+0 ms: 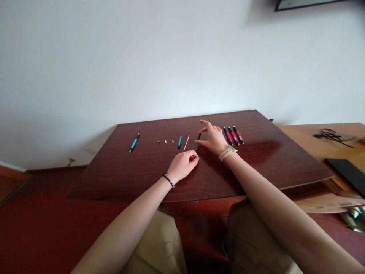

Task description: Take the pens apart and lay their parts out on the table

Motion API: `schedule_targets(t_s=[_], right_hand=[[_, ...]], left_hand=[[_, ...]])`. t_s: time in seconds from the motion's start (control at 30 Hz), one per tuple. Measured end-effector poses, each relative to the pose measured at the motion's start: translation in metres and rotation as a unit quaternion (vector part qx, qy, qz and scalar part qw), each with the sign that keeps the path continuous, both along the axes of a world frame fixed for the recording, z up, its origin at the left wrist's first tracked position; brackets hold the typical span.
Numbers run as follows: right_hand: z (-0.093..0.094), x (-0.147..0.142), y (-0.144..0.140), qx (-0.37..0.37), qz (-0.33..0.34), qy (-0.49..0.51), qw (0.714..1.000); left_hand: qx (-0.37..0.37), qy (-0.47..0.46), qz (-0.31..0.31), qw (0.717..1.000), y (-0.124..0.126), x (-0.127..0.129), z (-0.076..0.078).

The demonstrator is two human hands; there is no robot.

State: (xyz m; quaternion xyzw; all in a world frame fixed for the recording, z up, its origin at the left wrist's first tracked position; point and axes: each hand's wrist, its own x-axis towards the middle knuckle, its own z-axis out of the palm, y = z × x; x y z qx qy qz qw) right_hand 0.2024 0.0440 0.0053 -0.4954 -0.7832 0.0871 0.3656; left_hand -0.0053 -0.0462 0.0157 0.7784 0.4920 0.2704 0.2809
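Observation:
My right hand [212, 137] is over the middle of the dark wooden table [128, 186], its thumb and a finger closing on a short black pen part [199, 136]; the index finger is raised. My left hand [184, 164] rests loosely curled nearer the front, and I see nothing in it. In a row left of my right hand lie a thin white refill [186, 142], a turquoise pen barrel [179, 142], two small white pieces [172, 141] and a tiny turquoise piece [158, 142]. A turquoise and black pen [134, 143] lies at the left.
Three pink and black pens [233, 136] lie side by side right of my right hand; something turquoise shows partly behind that hand. A white wall [171, 57] stands behind the table. On a lighter desk [302, 137] at right are a black cable [332, 136] and a flat black device [346, 173].

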Motion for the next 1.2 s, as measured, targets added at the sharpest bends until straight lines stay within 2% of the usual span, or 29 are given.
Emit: schedule_targets(t_s=[0.1,0.17,0.27,0.33,0.4,0.5,0.57,0.77,0.97,1.2], right_hand=[[0.016,-0.009,-0.024,0.056,0.038,0.033,0.997],[0.025,-0.015,-0.04,0.067,0.058,0.043,0.995],[0.032,-0.023,-0.059,0.057,0.086,0.039,0.994],[0.031,-0.028,-0.065,0.06,0.119,0.033,0.991],[0.028,-0.031,-0.068,0.068,0.15,0.025,0.986],[0.027,-0.031,-0.069,0.067,0.176,0.023,0.982],[0.028,-0.027,-0.067,0.063,0.166,0.041,0.983],[0.025,-0.001,-0.046,0.076,0.053,0.107,0.99],[0.015,0.021,-0.025,0.085,-0.003,0.087,0.993],[-0.004,0.033,-0.01,0.035,-0.047,-0.001,0.998]], left_hand=[[-0.055,-0.117,0.013,0.992,0.006,-0.002,-0.005],[-0.109,-0.213,0.04,0.97,0.009,-0.003,-0.006],[-0.201,-0.376,0.074,0.901,0.011,-0.004,-0.004],[-0.242,-0.46,0.067,0.852,0.011,-0.004,0.0],[-0.249,-0.493,0.049,0.832,0.011,-0.004,0.002],[-0.229,-0.482,0.052,0.844,0.012,-0.005,0.001],[-0.219,-0.465,0.075,0.855,0.012,-0.006,-0.001],[-0.227,-0.421,0.096,0.873,0.011,-0.01,-0.001],[-0.223,-0.407,0.099,0.88,0.012,-0.009,-0.004],[-0.204,-0.384,0.093,0.895,0.01,-0.007,-0.003]])
